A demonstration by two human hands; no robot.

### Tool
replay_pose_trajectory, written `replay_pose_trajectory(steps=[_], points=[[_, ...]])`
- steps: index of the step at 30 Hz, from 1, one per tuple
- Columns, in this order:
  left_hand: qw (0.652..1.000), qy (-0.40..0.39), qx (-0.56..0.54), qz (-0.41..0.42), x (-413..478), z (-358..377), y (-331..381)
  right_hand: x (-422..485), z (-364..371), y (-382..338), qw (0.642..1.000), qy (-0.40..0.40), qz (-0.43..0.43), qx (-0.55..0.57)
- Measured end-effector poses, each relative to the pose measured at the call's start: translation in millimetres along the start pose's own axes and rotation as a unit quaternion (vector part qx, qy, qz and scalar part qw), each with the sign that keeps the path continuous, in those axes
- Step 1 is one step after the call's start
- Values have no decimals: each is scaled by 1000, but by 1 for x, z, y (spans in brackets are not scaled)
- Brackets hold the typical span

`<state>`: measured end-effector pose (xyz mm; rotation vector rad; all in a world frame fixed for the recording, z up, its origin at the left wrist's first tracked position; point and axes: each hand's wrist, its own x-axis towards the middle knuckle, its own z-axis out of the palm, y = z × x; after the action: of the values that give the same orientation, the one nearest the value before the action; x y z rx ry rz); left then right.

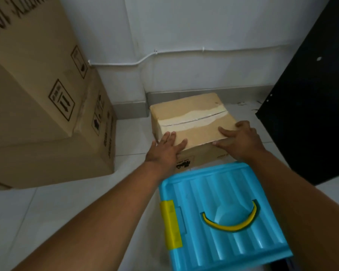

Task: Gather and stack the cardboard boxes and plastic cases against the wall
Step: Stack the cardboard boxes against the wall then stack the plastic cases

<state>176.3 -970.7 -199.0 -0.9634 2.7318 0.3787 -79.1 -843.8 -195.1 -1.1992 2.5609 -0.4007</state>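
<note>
A small taped cardboard box [192, 116] sits on the white tile floor close to the wall. My left hand [164, 149] lies flat on its near left top edge, fingers spread. My right hand [241, 138] grips its near right corner, fingers over the top. Just in front of the box, under my forearms, stands a blue plastic case [223, 212] with a yellow handle and a yellow latch. Two large cardboard boxes [37, 98] are stacked at the left against the wall.
A black panel [311, 106] leans at the right. A grey skirting runs along the base of the white wall [184, 45]. Bare tile floor [47, 216] stretches at the lower left.
</note>
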Motion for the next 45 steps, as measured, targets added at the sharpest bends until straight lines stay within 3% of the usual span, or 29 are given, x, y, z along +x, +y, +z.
replay_pose_trajectory(steps=[2, 4, 12, 22, 30, 39, 43, 45], points=[[1000, 1, 8, 5, -1, -4, -2, 0, 1, -3, 994, -9, 18, 107], [1000, -5, 11, 8, -1, -11, -7, -1, 6, -7, 989, -14, 36, 140], [994, 31, 87, -54, -23, -26, -51, -3, 22, -59, 990, -39, 17, 134], [955, 27, 245, -166, -57, -7, -119, -17, 78, -160, 996, -47, -69, 15], [956, -9, 255, -143, -52, -14, -120, -24, 79, -158, 998, -42, -54, 19], [961, 4, 243, -133, -52, -12, -146, -37, 88, -162, 996, -53, -71, 4], [971, -17, 195, -136, -58, -21, -141, -40, 70, -148, 990, -120, -80, 1], [976, -22, 164, -145, -63, -28, -139, -56, 59, -135, 994, -86, -71, 3]])
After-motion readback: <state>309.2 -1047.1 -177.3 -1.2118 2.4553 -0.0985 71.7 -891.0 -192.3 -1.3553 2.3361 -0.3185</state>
